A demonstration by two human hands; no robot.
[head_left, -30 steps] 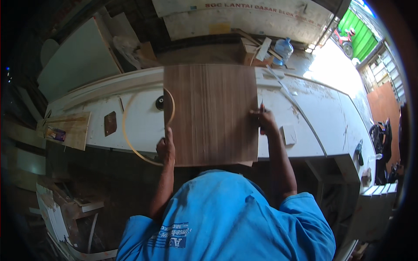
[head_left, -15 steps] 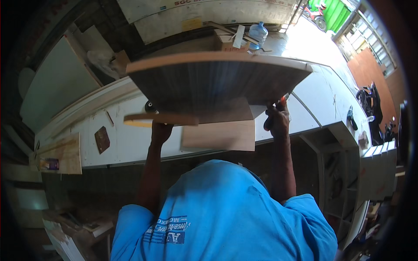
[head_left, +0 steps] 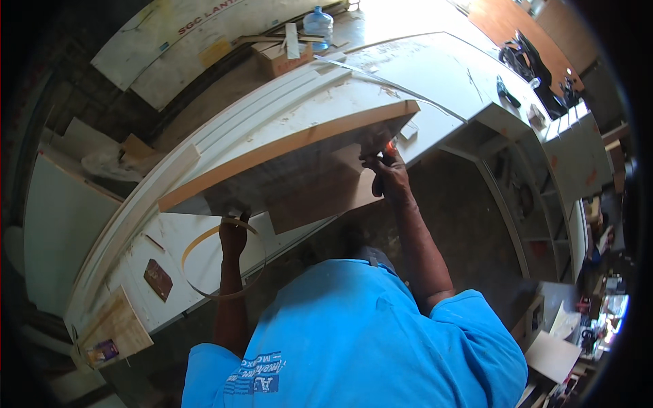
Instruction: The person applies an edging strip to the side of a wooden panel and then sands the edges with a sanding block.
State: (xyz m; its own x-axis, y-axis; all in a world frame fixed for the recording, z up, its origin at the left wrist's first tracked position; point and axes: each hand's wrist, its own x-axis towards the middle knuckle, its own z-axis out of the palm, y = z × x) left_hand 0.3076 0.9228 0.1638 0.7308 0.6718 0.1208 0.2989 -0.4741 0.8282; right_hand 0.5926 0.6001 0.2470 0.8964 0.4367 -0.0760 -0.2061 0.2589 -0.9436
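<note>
A large board [head_left: 299, 166] with a dark glossy face and a light wood-coloured edge is held tilted over the white worktop. My left hand [head_left: 233, 238] is closed on its near left edge; some fingers are hidden behind the board. Around my left wrist hangs a thin tan coil of edging strip [head_left: 189, 253]. My right hand [head_left: 392, 180] is closed round an orange-and-black hand tool [head_left: 390, 147] at the board's right end; its exact kind is unclear. A smaller wood-coloured panel [head_left: 306, 204] shows below the dark face, partly hidden or reflected there.
The white worktop [head_left: 194, 238] carries a brown offcut [head_left: 158, 279], a plywood piece [head_left: 119, 326] and a drill [head_left: 507, 92]. Long strips [head_left: 272, 95] lie along its far side. Beyond stand a cardboard box [head_left: 282, 61] and a water bottle [head_left: 318, 28]. Open shelving [head_left: 524, 197] is at the right.
My view has turned. The board has swung so its left end is lower and nearer, showing its long edge. The coil now hangs open round my left wrist. Both hands keep hold.
</note>
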